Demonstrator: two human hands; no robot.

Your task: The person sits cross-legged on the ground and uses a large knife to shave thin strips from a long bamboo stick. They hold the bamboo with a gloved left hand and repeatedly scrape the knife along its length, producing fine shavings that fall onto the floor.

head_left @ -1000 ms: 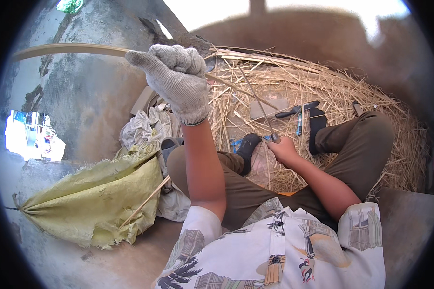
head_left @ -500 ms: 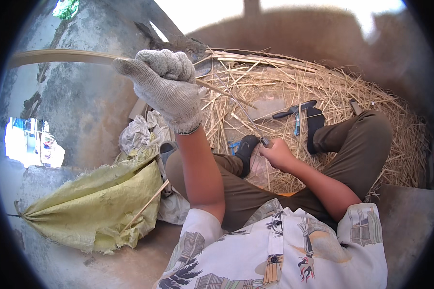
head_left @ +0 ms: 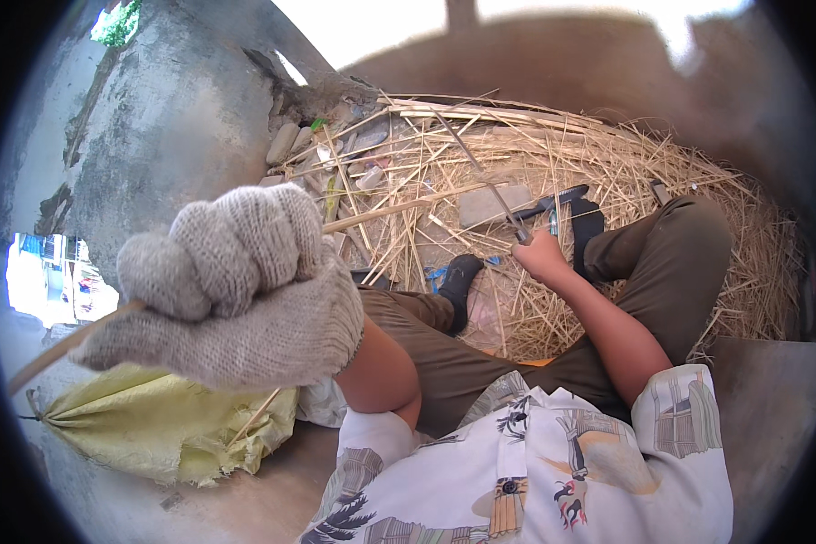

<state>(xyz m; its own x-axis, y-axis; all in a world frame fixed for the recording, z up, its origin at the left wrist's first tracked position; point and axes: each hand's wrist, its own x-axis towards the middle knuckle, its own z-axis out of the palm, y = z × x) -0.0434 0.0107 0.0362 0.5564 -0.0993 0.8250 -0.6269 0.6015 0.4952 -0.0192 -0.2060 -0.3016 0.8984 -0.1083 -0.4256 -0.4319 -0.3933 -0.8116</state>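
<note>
I see the left hand (head_left: 236, 286) in a pale grey knit glove (head_left: 254, 295), browner at the thumb tip, with a thin dark edge to its cuff. The right hand (head_left: 544, 257) is bare. The shirt (head_left: 535, 444) is white with short, loose sleeves (head_left: 686, 412), and my feed picks out its print: grey-brown huts, black palms, tan patches and a small red-and-black motif. Dark round buttons (head_left: 510, 487) sit down the front. Below that I get plain brown trousers (head_left: 675, 258), long in the leg and creased around the knees. The footwear (head_left: 463, 281) is black on both feet; from where I sit I can't tell socks from shoes.
</note>
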